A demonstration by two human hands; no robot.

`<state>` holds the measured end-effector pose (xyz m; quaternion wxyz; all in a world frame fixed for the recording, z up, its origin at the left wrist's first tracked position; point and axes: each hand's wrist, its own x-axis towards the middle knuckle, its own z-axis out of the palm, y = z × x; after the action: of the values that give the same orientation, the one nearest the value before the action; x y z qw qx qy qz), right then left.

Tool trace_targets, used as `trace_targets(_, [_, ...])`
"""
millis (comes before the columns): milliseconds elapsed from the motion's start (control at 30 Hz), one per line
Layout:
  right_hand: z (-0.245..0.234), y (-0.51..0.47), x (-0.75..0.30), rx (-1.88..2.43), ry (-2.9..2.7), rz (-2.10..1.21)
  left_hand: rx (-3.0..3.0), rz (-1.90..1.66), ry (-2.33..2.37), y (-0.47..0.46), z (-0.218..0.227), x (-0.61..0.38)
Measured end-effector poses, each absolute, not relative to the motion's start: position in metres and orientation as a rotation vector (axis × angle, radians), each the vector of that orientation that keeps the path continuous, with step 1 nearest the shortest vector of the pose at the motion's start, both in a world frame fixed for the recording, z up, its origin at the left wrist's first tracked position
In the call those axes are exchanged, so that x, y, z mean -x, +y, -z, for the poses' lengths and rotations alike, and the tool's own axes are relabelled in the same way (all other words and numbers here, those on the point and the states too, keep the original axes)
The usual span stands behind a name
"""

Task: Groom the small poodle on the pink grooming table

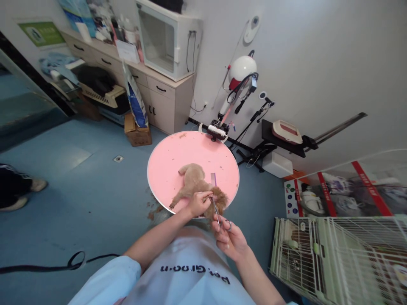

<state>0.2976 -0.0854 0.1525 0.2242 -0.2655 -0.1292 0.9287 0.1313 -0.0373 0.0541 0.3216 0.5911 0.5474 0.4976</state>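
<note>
A small tan dog [192, 180] lies on a round pink table [162, 156], its fluffier brown head at the near right edge. My left hand [200, 204] is closed in a pinch at the dog's head; the exact part between the fingertips is too small to tell. In my right hand [231, 239] are metal scissors [216, 208], with fingers at the ring handles. The blades point up and away, their tips close to my left fingertips. Behind the dog's head lies a comb [213, 178] with a purple edge.
Fur clippings [182, 135] dot the table and floor. A dryer on a stand [242, 70] rises behind the table. Wire cages [299, 254] stand at the right. Someone's shoes [38, 185] show at the left, and a black strap [76, 262] crosses the lower left.
</note>
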Motion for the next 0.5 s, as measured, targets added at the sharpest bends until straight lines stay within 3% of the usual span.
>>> trace_targets(267, [-0.159, -0.08, -0.315, 0.913, -0.64, -2.295, -1.511, -1.318, 1.434, -0.038, -0.054, -0.131])
trace_targets(500, [-0.068, -0.059, -0.327, 1.254, -0.573, -2.027, -1.352, -1.338, 1.39, -0.033, -0.046, -0.114])
